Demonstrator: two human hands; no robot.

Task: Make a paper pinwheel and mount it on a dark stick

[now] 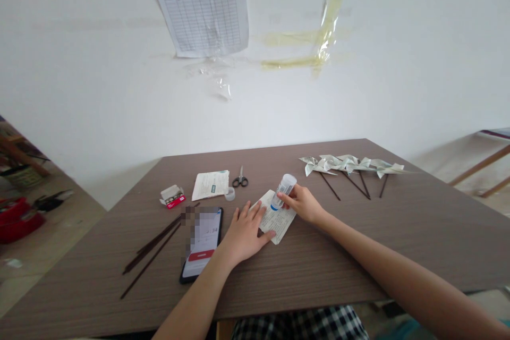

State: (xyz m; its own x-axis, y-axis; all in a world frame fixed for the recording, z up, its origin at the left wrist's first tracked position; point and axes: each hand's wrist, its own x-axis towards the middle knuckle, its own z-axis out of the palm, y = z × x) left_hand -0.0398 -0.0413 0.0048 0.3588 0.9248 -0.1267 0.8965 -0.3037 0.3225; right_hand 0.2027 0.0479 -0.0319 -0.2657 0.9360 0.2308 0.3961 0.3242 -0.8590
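A square piece of printed paper (281, 227) lies on the table in front of me, turned like a diamond. My left hand (247, 231) rests on its left side with the fingers spread flat. In my right hand (303, 202) is a glue stick (286, 185), a clear tube with a blue band at its lower end. The tube leans, its blue end down at the paper, and my fingers are wrapped around its side. A small translucent cap (230, 194) sits beyond my left hand, beside a stack of printed paper (210, 185).
Scissors (240, 177) lie behind the cap. A phone (202, 244) is left of my left forearm, near thin dark sticks (153, 247). A small red-and-white box (172, 196) stands farther left. Several paper pinwheels (350, 165) on sticks lie at the back right of the table (338, 276).
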